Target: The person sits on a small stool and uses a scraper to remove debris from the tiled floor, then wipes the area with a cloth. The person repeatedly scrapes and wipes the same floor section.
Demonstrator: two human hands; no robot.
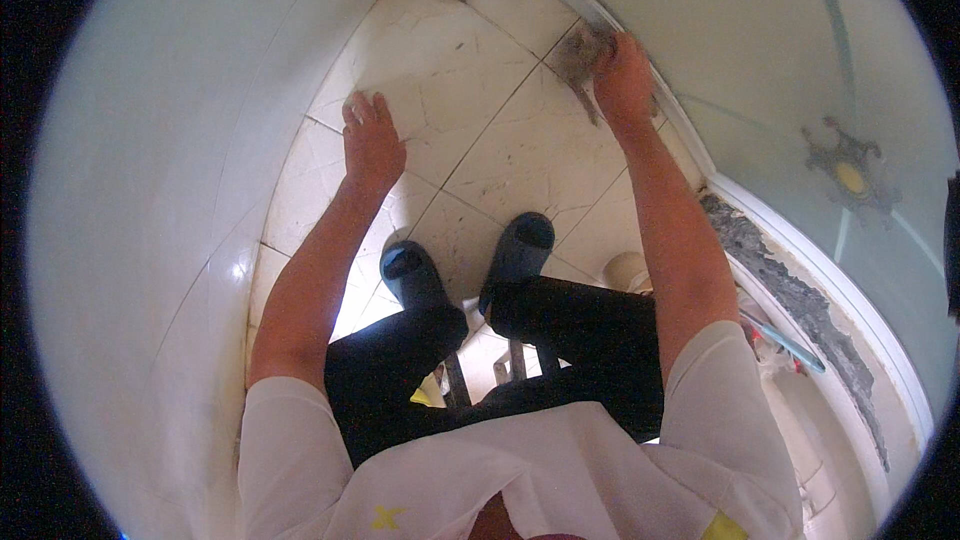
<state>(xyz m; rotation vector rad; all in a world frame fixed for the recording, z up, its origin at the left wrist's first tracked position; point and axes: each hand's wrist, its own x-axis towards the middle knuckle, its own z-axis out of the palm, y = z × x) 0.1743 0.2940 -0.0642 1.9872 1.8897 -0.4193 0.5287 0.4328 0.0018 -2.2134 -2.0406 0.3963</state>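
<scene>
My right hand (624, 82) is curled around a dark, blurred bundle (583, 52), perhaps a cloth, low beside the white frame of a frosted glass panel. Dark strands hang from it over the tiled floor (480, 105); its exact kind cannot be told. To the left, my left hand (373, 139) reaches over the pale tiles, fingers apart and holding nothing; whether it touches the floor is unclear. Small dark specks and marks lie on the tiles between both hands.
A glossy white wall (187, 187) rises close on the left. The frosted glass panel (757, 75) stands on the right, above a rough grey sill (795, 292). A light blue handled item (791, 349) lies by my right arm. My feet wear dark slippers (525, 240).
</scene>
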